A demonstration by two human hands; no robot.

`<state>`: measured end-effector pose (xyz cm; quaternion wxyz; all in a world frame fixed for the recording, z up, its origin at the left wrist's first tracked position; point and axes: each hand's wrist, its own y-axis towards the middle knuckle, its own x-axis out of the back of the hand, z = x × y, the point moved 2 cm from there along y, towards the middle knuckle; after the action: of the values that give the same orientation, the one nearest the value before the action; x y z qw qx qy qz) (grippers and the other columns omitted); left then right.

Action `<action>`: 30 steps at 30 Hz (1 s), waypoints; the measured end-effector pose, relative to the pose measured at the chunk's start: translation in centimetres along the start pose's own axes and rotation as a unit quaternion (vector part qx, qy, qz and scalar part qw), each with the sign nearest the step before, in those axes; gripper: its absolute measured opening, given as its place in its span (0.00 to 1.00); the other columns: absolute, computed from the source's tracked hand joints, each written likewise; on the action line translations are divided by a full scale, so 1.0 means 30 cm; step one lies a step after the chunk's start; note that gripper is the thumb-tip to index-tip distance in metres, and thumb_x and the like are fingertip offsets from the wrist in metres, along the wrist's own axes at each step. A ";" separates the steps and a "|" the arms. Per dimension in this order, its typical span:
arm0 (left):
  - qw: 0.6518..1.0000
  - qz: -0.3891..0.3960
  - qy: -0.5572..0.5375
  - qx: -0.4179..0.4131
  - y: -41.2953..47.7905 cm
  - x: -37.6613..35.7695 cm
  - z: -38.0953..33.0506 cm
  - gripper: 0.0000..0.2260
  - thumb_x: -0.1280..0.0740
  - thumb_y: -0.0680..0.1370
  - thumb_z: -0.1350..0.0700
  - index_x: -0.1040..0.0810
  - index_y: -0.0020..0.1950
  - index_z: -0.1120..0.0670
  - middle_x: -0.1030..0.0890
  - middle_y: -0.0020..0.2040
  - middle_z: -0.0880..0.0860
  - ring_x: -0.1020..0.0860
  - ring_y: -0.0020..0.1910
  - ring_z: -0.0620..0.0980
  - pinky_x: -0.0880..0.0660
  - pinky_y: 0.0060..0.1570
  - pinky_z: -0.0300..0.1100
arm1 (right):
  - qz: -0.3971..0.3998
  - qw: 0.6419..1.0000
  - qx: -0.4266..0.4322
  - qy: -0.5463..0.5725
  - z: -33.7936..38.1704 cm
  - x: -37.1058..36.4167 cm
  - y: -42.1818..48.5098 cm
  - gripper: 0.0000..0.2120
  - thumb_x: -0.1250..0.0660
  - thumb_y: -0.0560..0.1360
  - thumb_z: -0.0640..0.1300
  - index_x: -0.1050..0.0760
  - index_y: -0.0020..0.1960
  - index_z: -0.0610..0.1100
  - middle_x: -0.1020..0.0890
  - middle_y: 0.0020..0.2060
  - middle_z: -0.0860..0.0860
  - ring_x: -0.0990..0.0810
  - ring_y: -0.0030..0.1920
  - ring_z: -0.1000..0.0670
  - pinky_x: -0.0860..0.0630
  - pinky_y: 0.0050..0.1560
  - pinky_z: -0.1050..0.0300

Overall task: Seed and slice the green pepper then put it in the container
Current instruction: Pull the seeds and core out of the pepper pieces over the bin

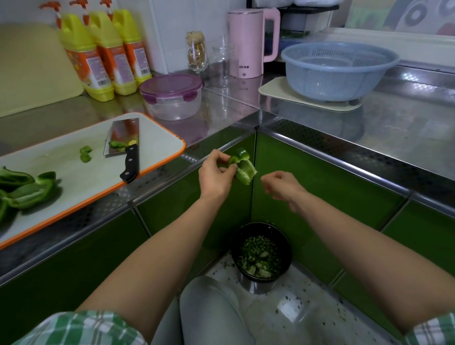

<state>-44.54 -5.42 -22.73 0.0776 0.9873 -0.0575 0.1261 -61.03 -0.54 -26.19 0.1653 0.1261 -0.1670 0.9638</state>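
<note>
My left hand (215,175) pinches a piece of green pepper (244,165) in the air in front of the counter corner, above a black bin (261,253) on the floor that holds seeds and pepper scraps. My right hand (281,185) hovers just right of the piece, fingers loosely curled, holding nothing. Large opened pepper pieces (17,190) lie at the near left of the white cutting board (157,139). Smaller bits (85,153) lie mid-board. A cleaver (126,146) rests on the board with a pepper bit (117,145) on its blade. The lidded clear container (172,95) stands behind the board.
Three yellow detergent bottles (101,52) and a beige board (23,66) stand at the back left. A pink kettle (250,41), glass jars (197,50) and a blue colander (337,70) on a mat line the back. Green cabinet fronts (325,193) form the corner. My knee (214,311) is below.
</note>
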 end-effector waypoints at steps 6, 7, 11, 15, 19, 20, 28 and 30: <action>0.999 0.011 -0.037 0.022 -0.001 -0.007 0.006 0.09 0.31 0.76 0.65 0.27 0.43 0.53 0.22 0.40 0.50 0.21 0.36 0.49 0.19 0.49 0.50 | 0.055 0.998 0.025 0.022 0.022 -0.005 -0.008 0.10 0.31 0.75 0.45 0.24 0.55 0.43 0.19 0.48 0.48 0.21 0.46 0.51 0.25 0.53 0.55; 0.999 0.008 -0.041 0.023 0.001 -0.003 0.007 0.08 0.31 0.76 0.65 0.27 0.43 0.53 0.21 0.41 0.51 0.21 0.36 0.49 0.19 0.48 0.50 | 0.054 0.998 0.020 0.007 0.018 -0.001 -0.010 0.07 0.33 0.76 0.42 0.24 0.54 0.43 0.19 0.47 0.48 0.21 0.45 0.52 0.25 0.50 0.57; 0.999 0.003 -0.038 0.026 0.011 0.016 0.016 0.06 0.31 0.76 0.64 0.24 0.46 0.54 0.20 0.47 0.54 0.19 0.39 0.51 0.18 0.47 0.49 | 0.029 0.996 0.052 0.063 0.027 0.015 -0.023 0.07 0.36 0.78 0.46 0.24 0.53 0.44 0.20 0.45 0.48 0.22 0.43 0.53 0.26 0.48 0.58; 0.997 0.014 -0.068 0.045 0.010 0.024 0.022 0.07 0.31 0.76 0.66 0.22 0.47 0.54 0.20 0.49 0.58 0.19 0.44 0.53 0.19 0.46 0.46 | 0.075 0.992 0.094 0.036 0.076 -0.016 -0.054 0.09 0.33 0.76 0.47 0.23 0.54 0.43 0.19 0.46 0.49 0.21 0.45 0.51 0.25 0.52 0.56; 0.993 -0.037 -0.086 0.066 0.007 0.061 0.024 0.06 0.31 0.76 0.65 0.22 0.49 0.55 0.19 0.50 0.60 0.20 0.42 0.51 0.19 0.45 0.45 | 0.073 0.995 0.071 0.014 0.076 -0.014 -0.066 0.05 0.37 0.78 0.38 0.23 0.50 0.43 0.20 0.43 0.48 0.22 0.40 0.53 0.26 0.46 0.59; 0.993 -0.050 -0.080 0.071 0.006 0.072 0.026 0.06 0.30 0.76 0.64 0.22 0.49 0.54 0.18 0.49 0.59 0.19 0.43 0.51 0.19 0.47 0.47 | 0.066 0.995 0.074 0.030 0.082 -0.016 -0.072 0.05 0.38 0.79 0.39 0.23 0.51 0.42 0.20 0.43 0.48 0.22 0.39 0.54 0.27 0.44 0.60; 0.994 -0.076 -0.067 0.046 -0.028 0.148 -0.019 0.06 0.29 0.75 0.64 0.21 0.47 0.54 0.19 0.46 0.56 0.18 0.47 0.55 0.19 0.49 0.51 | 0.079 0.989 0.115 -0.049 0.160 -0.099 -0.139 0.06 0.39 0.79 0.36 0.23 0.51 0.40 0.20 0.41 0.48 0.22 0.38 0.54 0.26 0.40 0.63; 0.994 -0.095 -0.048 0.034 -0.034 0.179 -0.031 0.07 0.28 0.74 0.63 0.21 0.45 0.52 0.19 0.43 0.54 0.18 0.46 0.54 0.19 0.50 0.52 | 0.067 0.991 0.114 -0.014 0.166 -0.098 -0.144 0.07 0.40 0.79 0.38 0.23 0.50 0.41 0.20 0.40 0.48 0.22 0.37 0.54 0.27 0.39 0.63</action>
<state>-39.45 -4.77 -20.60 0.0525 0.9953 0.0371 0.0727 -55.87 0.68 -21.32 0.0824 0.1457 -0.0662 0.9837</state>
